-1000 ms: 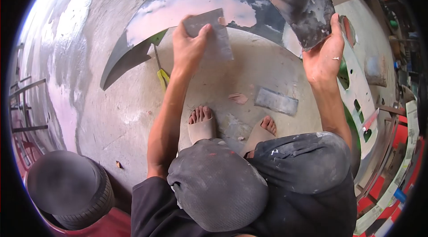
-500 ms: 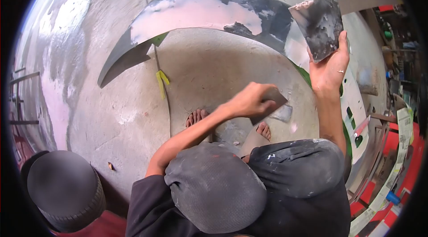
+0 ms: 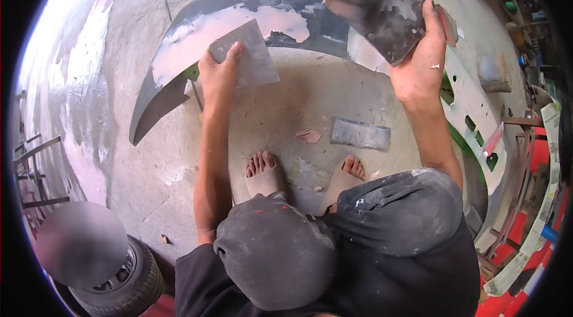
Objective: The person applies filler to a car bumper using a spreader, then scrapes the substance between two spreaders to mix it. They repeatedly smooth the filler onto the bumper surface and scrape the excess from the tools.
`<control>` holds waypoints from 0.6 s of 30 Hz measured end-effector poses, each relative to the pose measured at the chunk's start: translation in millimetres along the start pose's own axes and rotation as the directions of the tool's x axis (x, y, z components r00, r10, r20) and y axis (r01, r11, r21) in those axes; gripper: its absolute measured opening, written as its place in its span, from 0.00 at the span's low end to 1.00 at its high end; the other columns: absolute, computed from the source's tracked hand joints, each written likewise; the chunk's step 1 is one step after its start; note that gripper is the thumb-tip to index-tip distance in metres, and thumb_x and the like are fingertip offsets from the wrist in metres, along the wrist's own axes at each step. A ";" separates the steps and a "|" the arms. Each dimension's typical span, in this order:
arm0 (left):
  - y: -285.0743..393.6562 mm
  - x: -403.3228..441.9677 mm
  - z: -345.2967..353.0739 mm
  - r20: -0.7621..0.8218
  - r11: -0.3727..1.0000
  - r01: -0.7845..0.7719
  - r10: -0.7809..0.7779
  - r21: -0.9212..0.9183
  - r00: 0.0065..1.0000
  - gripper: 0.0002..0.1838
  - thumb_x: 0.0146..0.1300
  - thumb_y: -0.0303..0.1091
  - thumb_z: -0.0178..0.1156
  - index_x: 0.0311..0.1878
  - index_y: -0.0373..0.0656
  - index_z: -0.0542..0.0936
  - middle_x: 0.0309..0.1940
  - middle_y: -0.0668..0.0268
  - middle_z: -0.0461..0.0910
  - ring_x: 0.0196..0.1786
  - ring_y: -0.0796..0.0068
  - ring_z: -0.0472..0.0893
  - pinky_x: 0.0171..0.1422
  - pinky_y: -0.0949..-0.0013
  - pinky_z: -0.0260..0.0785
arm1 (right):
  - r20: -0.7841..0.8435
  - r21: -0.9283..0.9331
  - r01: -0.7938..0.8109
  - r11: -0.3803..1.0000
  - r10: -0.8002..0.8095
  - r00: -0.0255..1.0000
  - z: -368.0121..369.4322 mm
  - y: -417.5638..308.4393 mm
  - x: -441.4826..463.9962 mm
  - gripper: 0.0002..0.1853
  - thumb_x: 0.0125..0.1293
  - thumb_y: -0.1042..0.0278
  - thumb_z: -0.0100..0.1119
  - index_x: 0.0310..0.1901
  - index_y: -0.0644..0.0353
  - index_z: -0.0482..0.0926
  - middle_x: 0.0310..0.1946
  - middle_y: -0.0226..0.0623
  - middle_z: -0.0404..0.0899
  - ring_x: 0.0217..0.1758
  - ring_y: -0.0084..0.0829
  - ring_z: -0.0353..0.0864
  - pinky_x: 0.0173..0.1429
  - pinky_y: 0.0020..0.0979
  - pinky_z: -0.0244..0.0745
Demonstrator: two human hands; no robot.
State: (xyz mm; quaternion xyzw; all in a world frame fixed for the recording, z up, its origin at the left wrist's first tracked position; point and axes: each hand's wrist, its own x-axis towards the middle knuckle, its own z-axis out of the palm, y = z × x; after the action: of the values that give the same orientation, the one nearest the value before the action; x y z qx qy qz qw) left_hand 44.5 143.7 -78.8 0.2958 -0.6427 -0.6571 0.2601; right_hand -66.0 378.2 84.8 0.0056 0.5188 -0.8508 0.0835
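My left hand grips a thin, grey, square putty spreader, its thumb lying on the face. The spreader overlaps the lower edge of a dark curved car panel in view; whether they touch I cannot tell. Pink body filler covers much of that panel, with dark patches showing through. Raised at the upper right, my right hand holds a dark, smeared mixing board from below. A ridge of pink filler sits along the board's left edge.
On the floor before my sandalled feet lie a grey flat block and a pink scrap. A wheel with tyre stands at lower left, beside metal frames. A white panel with cut-outs and cluttered racks line the right.
My left hand has swung up and left with the spreader, from above my feet to the panel's lower edge. The board has risen and moved left, and the view has shifted.
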 end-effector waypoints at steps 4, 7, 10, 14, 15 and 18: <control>32.6 -48.2 62.5 0.430 0.980 0.137 -0.187 0.145 0.883 0.18 0.62 0.36 0.69 0.49 0.32 0.81 0.30 0.57 0.85 0.30 0.69 0.83 0.36 0.62 0.77 | -0.022 0.024 -0.017 1.000 0.018 1.000 -4.5 -2.6 -0.1 0.13 0.78 0.56 0.53 0.53 0.54 0.74 0.56 0.30 0.79 0.59 0.30 0.79 0.64 0.38 0.75; 8.2 -106.2 99.1 0.965 0.945 -0.326 0.070 0.016 0.252 0.14 0.63 0.37 0.68 0.44 0.34 0.83 0.31 0.51 0.84 0.32 0.63 0.84 0.38 0.58 0.75 | 0.021 0.013 0.005 1.000 -0.005 1.000 -16.9 -10.9 12.0 0.16 0.77 0.54 0.53 0.56 0.57 0.75 0.55 0.33 0.80 0.57 0.31 0.81 0.64 0.38 0.75; 2.8 -111.9 76.5 0.998 0.981 -0.196 -0.012 0.000 -0.062 0.14 0.67 0.33 0.65 0.52 0.39 0.84 0.42 0.52 0.86 0.40 0.62 0.85 0.46 0.59 0.77 | -0.098 0.015 -0.029 0.999 0.030 0.995 -22.2 -28.0 5.1 0.22 0.77 0.53 0.52 0.60 0.63 0.76 0.56 0.36 0.81 0.56 0.33 0.82 0.65 0.37 0.75; 19.3 -83.4 -3.8 0.993 0.992 0.078 -0.100 0.094 0.068 0.21 0.70 0.25 0.55 0.65 0.46 0.80 0.61 0.58 0.82 0.54 0.65 0.84 0.58 0.63 0.76 | -0.042 -0.102 -0.087 0.991 0.083 0.996 -75.6 -29.4 -3.0 0.25 0.75 0.50 0.55 0.62 0.63 0.75 0.55 0.34 0.81 0.56 0.30 0.81 0.65 0.34 0.74; 27.9 -81.4 -29.5 0.968 0.955 0.193 -0.243 0.227 0.068 0.23 0.70 0.22 0.53 0.67 0.45 0.78 0.61 0.59 0.81 0.62 0.64 0.81 0.65 0.63 0.73 | -0.072 -0.163 -0.109 0.981 0.099 0.992 -82.2 -24.4 -8.7 0.25 0.75 0.49 0.56 0.61 0.63 0.76 0.55 0.33 0.81 0.55 0.29 0.81 0.64 0.34 0.74; 57.5 -101.3 -72.6 0.943 0.925 0.252 -0.318 0.285 0.098 0.24 0.68 0.20 0.53 0.68 0.35 0.75 0.61 0.56 0.81 0.62 0.62 0.81 0.64 0.64 0.72 | -0.127 -0.425 -0.143 0.894 0.098 0.987 -122.2 10.3 -5.6 0.25 0.74 0.48 0.57 0.59 0.61 0.78 0.51 0.30 0.80 0.51 0.23 0.80 0.59 0.29 0.74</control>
State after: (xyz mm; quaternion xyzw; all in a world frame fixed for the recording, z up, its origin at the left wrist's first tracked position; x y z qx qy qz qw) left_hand 164.7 164.5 -15.7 -0.0737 -0.6032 -0.7105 -0.3550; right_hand -68.4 482.4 19.8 0.0624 0.6968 -0.7063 0.1086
